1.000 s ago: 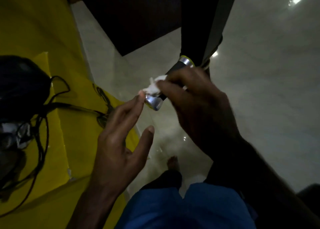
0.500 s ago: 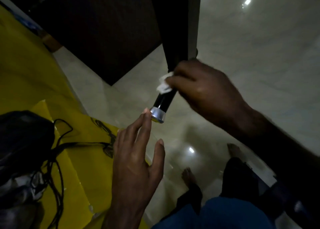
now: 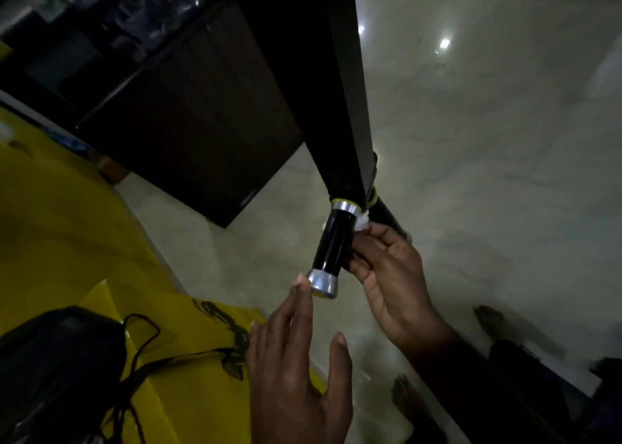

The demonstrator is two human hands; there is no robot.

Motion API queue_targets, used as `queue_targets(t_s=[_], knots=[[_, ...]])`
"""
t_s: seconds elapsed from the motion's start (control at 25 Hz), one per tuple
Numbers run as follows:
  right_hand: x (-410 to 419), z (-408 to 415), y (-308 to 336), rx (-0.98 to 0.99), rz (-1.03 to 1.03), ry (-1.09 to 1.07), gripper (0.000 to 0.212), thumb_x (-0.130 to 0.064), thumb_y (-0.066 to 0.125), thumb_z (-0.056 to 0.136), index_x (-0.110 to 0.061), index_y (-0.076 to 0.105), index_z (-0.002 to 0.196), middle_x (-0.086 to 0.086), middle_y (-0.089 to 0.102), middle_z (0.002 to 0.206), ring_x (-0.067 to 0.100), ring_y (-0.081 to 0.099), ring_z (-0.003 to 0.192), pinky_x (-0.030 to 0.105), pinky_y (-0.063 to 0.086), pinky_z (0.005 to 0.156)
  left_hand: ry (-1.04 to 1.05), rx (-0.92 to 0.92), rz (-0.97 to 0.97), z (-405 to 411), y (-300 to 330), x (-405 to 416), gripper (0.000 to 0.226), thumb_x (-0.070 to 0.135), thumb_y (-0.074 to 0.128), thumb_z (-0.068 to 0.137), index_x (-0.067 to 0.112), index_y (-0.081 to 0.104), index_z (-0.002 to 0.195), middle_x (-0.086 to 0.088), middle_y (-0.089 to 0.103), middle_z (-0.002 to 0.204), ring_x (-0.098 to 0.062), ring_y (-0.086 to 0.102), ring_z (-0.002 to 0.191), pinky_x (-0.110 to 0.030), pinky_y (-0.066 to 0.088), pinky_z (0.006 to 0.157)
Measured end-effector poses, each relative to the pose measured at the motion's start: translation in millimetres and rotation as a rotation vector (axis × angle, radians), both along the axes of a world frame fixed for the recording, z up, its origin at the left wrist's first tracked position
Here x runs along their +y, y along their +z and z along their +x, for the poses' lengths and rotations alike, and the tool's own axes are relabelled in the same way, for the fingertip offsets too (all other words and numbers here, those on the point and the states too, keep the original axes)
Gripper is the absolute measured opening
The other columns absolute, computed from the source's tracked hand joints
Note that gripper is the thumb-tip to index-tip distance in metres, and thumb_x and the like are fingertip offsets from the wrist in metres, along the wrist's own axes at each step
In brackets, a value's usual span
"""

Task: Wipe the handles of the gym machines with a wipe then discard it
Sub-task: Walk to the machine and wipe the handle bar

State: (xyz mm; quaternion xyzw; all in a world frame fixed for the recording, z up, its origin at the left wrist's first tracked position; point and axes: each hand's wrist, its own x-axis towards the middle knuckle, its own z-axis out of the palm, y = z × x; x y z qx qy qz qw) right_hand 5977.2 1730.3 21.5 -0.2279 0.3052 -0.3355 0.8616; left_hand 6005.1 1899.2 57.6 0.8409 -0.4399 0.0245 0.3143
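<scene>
White wipe (image 3: 363, 222): pinched small by right hand (image 3: 387, 268); may slip off the glossy handle (image 3: 331, 246).
Left hand (image 3: 296, 359): fingers straight, one fingertip steadying the handle's metal end cap (image 3: 323, 282).

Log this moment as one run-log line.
right hand: holds white wipe against glossy black handle | left hand: open, fingertip at silver end cap

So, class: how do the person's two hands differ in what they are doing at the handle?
The right hand pinches a white wipe against the black handle; the left hand holds nothing. The right hand's fingers are curled; the left hand's are straight, one fingertip at the handle's silver end cap. Both are bare and close to the handle.
</scene>
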Motion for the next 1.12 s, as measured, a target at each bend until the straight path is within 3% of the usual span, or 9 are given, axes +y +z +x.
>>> queue_targets(t_s=[0.08,0.2,0.32,0.48,0.56,0.68,0.8,0.96,1.12], knots=[[7.4,1.1,-7.9,-0.150,0.076,0.117,0.034,0.005,0.052,0.101,0.002,0.060,0.134,0.022,0.070,0.129,0.034,0.068,0.122,0.039,0.059,0.098,-0.007,-0.042,0.000,4.5,-1.1,-1.5,0.072,0.043,0.063,0.092,0.022,0.046,0.158,0.002,0.059,0.150,-0.025,0.061,0.130,-0.070,0.055,0.089],[12.1,1.4,-14.6,-0.269,0.125,0.309,0.042,0.005,0.049,0.098,0.000,0.058,0.139,0.020,0.068,0.135,0.029,0.069,0.123,0.035,0.058,0.101,-0.010,-0.111,0.040,6.7,-3.1,0.0,0.072,0.043,0.063,0.090,0.018,0.050,0.156,-0.001,0.062,0.148,-0.024,0.062,0.130,-0.072,0.053,0.093],[-4.8,20.2,-12.6,-0.278,0.180,0.276,0.040,0.000,0.055,0.093,-0.002,0.064,0.133,0.014,0.075,0.117,0.024,0.076,0.104,0.033,0.061,0.094,0.001,-0.141,0.086,6.2,-3.6,-0.9,0.073,0.046,0.063,0.088,0.018,0.052,0.155,0.000,0.061,0.149,-0.021,0.060,0.131,-0.072,0.052,0.095],[-1.1,38.8,-20.4,-0.332,0.288,0.349,0.017,-0.017,0.080,0.083,-0.012,0.082,0.098,0.008,0.077,0.091,0.026,0.078,0.088,0.039,0.064,0.076,0.042,-0.199,0.139,8.9,-5.3,-1.7,0.073,0.050,0.064,0.085,0.021,0.057,0.151,0.000,0.064,0.145,-0.019,0.060,0.129,-0.073,0.051,0.097],[15.2,40.0,-30.2,-0.461,0.287,0.427,0.029,-0.022,0.094,0.070,-0.013,0.081,0.096,0.003,0.075,0.093,0.020,0.077,0.088,0.042,0.062,0.086,0.060,-0.241,0.158,10.5,-8.4,-1.3,0.074,0.051,0.063,0.083,0.023,0.056,0.151,0.000,0.066,0.142,-0.018,0.059,0.129,-0.074,0.049,0.101],[22.0,27.1,-35.6,-0.455,0.203,0.421,0.047,-0.025,0.100,0.062,-0.009,0.082,0.102,0.009,0.078,0.109,0.024,0.076,0.103,0.038,0.060,0.093,0.040,-0.248,0.190,10.6,-7.7,2.1,0.078,0.053,0.062,0.083,0.025,0.049,0.155,0.001,0.064,0.145,-0.016,0.056,0.132,-0.074,0.047,0.104],[11.5,3.6,-35.7,-0.348,0.125,0.357,0.045,-0.014,0.077,0.089,0.006,0.067,0.129,0.029,0.066,0.133,0.040,0.064,0.127,0.040,0.057,0.100,0.037,-0.210,0.159,9.1,-9.3,2.3,0.079,0.053,0.060,0.086,0.026,0.044,0.158,0.002,0.060,0.150,-0.015,0.054,0.135,-0.072,0.047,0.106],[1.9,-35.5,-0.7,0.113,-0.272,0.198,0.023,-0.008,0.070,0.088,0.005,0.073,0.107,0.020,0.076,0.113,0.039,0.073,0.107,0.033,0.062,0.083,0.027,-0.152,0.091,5.6,-13.6,0.1,0.078,0.049,0.060,0.091,0.024,0.039,0.162,0.001,0.053,0.156,-0.014,0.048,0.140,-0.065,0.037,0.115],[-36.0,-48.1,70.7,0.557,-1.646,-0.080,0.019,-0.007,0.071,0.097,-0.003,0.075,0.114,0.010,0.075,0.114,0.026,0.070,0.102,0.031,0.055,0.085,0.053,-0.130,0.065,-4.2,-26.0,-0.4,0.084,0.052,0.056,0.095,0.028,0.023,0.168,-0.003,0.050,0.160,-0.018,0.048,0.142,-0.068,0.044,0.111]])
